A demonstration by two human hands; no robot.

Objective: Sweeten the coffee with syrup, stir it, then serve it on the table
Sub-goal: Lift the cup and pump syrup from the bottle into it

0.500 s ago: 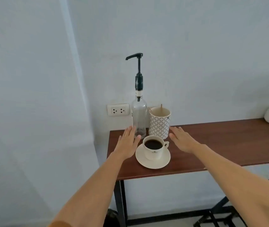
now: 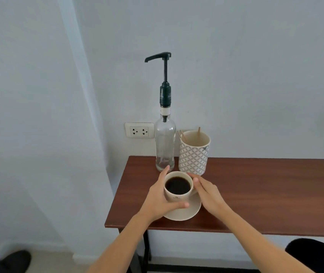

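A cream cup of black coffee stands on a cream saucer near the left end of a brown table. My left hand wraps the cup's left side, thumb across its front. My right hand touches the cup's right side, covering the handle. Just behind the cup stands a clear glass syrup bottle with a tall dark green pump, its spout pointing left. Right of the bottle is a patterned holder with wooden stir sticks.
The table stands against a white wall with a double power socket left of the bottle. The table's left edge is close to the cup. Dark shapes lie on the floor at bottom left and bottom right.
Both hands have closed in from beside the saucer onto the cup. The view has moved closer and looks further down.
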